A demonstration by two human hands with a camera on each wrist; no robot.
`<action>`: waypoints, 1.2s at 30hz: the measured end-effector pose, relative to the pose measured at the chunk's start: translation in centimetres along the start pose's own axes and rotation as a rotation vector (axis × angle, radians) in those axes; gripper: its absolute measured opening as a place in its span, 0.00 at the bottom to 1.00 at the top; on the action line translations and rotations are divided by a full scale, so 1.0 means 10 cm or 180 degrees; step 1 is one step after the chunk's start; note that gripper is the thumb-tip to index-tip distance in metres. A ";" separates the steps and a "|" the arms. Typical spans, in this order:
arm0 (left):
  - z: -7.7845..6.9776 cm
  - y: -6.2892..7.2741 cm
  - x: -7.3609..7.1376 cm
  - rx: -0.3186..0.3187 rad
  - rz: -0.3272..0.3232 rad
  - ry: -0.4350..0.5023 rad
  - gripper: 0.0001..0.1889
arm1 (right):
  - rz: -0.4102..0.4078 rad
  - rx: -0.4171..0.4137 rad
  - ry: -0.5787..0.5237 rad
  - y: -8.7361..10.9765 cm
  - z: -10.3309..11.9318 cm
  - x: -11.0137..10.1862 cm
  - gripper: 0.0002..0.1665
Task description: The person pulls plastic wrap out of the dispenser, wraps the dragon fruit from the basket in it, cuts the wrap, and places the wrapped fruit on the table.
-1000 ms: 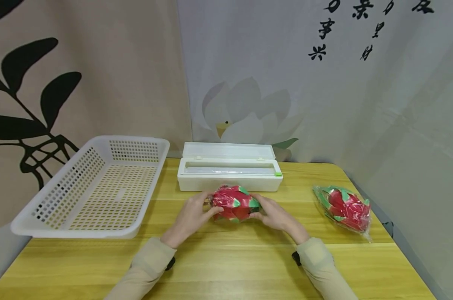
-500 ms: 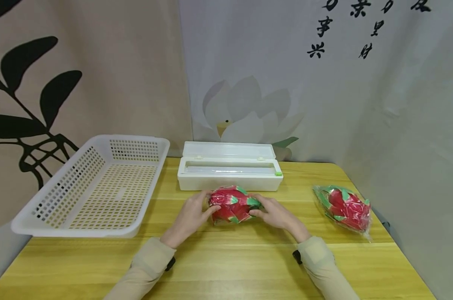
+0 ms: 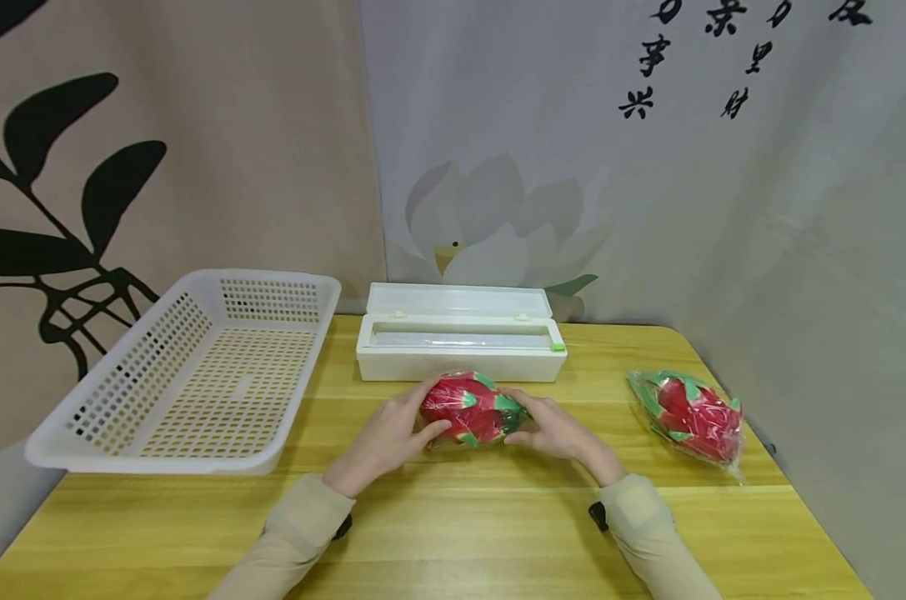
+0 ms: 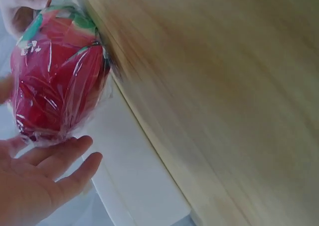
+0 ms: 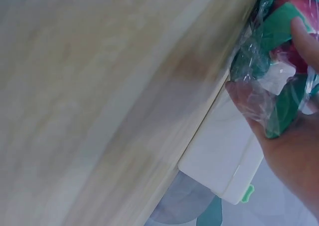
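Note:
A red dragon fruit with green scales, wrapped in clear film [image 3: 469, 408], lies on the table between both hands. At its left end is my left hand [image 3: 392, 429]; in the left wrist view its fingers [image 4: 75, 181] are loosely extended and spread at the film-covered end. My right hand [image 3: 553, 429] holds the green-tipped end, thumb on the near side and fingers on the far side. In the right wrist view, loose film [image 5: 254, 99] bunches over that end against the fingers. Just behind the fruit stands a white cling film dispenser [image 3: 460, 367], lid raised, with a roll inside.
A second film-wrapped dragon fruit [image 3: 693, 417] lies near the table's right edge. To the left, a white perforated plastic basket [image 3: 276, 454] reaches past the table's left edge. A printed curtain [image 3: 498, 108] hangs behind the wooden table [image 3: 468, 533].
The fruit has turned slightly between the hands, and its left end's film tuft has gone from sight. My left thumb has moved off the fruit's front toward its lower edge.

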State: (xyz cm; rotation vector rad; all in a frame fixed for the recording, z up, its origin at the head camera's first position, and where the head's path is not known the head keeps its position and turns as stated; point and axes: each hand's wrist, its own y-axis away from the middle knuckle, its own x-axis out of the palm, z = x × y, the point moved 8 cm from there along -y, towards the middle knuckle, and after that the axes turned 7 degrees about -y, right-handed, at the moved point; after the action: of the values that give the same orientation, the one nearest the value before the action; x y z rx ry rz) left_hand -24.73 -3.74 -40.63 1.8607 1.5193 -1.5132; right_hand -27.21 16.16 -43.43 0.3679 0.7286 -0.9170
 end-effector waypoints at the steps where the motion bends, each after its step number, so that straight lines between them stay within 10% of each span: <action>1: 0.00 0.00 0.00 -0.0001 0.0000 0.0000 0.36 | 0.0001 -0.0010 -0.0004 0.00 0.00 0.00 0.44; 14: 0.00 0.00 -0.02 -0.0046 -0.0090 -0.0208 0.33 | -0.0085 -0.0118 0.0096 0.01 0.02 -0.03 0.38; 26: 0.16 0.02 0.02 -0.0635 0.0197 -0.0080 0.29 | -0.0151 0.0050 -0.0083 0.05 0.02 -0.16 0.33; 36: 0.06 0.00 -0.05 -0.0282 -0.0051 -0.0277 0.29 | -0.0273 -0.0041 0.0328 0.11 0.09 -0.18 0.35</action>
State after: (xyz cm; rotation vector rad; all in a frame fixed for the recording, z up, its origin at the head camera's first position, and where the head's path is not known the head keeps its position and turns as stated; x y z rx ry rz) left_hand -24.98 -4.48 -40.48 1.7152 1.5389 -1.4884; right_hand -26.64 17.35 -41.57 0.3769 0.8499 -0.9791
